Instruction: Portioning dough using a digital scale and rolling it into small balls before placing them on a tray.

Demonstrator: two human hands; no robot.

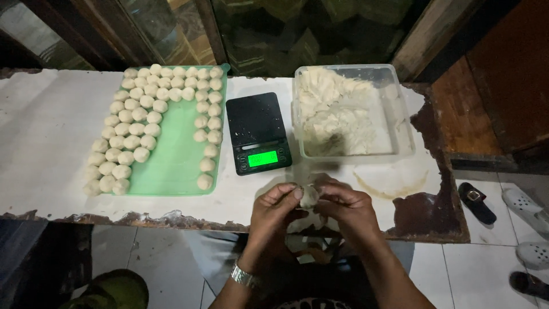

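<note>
My left hand and my right hand meet at the front edge of a white worktop, fingers pinched together on one small pale dough piece. A metal watch sits on my left wrist. Just beyond my hands stands a black digital scale with a lit green display and nothing on its platform. To its right is a clear plastic tub partly filled with raw dough. To its left a green tray carries several rolled dough balls in rows.
The worktop's coating is peeled and rusty along the front edge and right end. A floury ring marks the surface near the tub. Sandals and pale clogs lie on the tiled floor at right. Dark glass and wooden frames stand behind.
</note>
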